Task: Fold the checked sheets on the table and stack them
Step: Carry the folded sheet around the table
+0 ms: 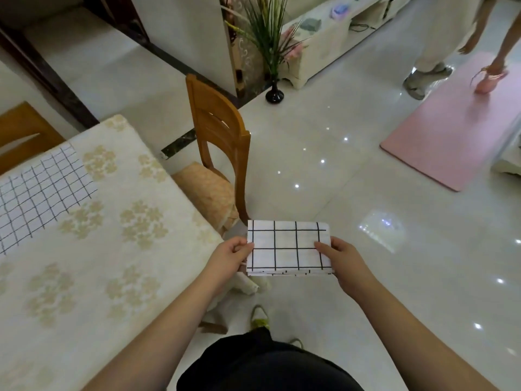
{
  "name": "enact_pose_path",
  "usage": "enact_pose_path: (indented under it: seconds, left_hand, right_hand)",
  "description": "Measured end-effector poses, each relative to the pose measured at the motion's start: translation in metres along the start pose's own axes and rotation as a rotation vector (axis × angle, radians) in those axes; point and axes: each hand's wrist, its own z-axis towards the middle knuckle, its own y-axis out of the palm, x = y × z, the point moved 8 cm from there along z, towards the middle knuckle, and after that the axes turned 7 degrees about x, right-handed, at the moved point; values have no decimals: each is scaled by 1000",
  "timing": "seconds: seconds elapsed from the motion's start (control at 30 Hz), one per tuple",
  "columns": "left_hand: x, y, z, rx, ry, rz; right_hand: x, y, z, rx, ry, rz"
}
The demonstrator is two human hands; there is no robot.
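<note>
A white sheet with black checks, folded into a small thick rectangle (pixel 287 248), hangs in the air to the right of the table, over the floor. My left hand (pixel 228 258) pinches its left edge. My right hand (pixel 342 259) pinches its right edge, thumb on top. A second checked sheet (pixel 42 190) lies flat on the table (pixel 112 249) at its far left side, partly cut off by the frame edge.
The table has a cream flowered cloth. A wooden chair (pixel 222 153) with a cushion stands at its far right corner. A black vase with a plant (pixel 274 93) is on the floor behind. A pink mat (pixel 451 131) and two people's legs are at the far right.
</note>
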Motion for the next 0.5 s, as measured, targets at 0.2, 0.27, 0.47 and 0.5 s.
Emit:
enact_pose_path:
  seconds: [0.2,0.27,0.47,0.5]
  left_hand:
    - [14,19,34,-11,-5,4]
    - [19,25,48,-25,-7,2]
    - [45,29,97,-60,-16,6]
    - [52,28,106,-62,0,7]
  right_hand:
    - [-18,-6,28,44,16,-28]
    - [-27,-7,42,58,15,-52]
    - [-62,-3,85,69,5,-91]
    - [-70,0,91,62,-8,-93]
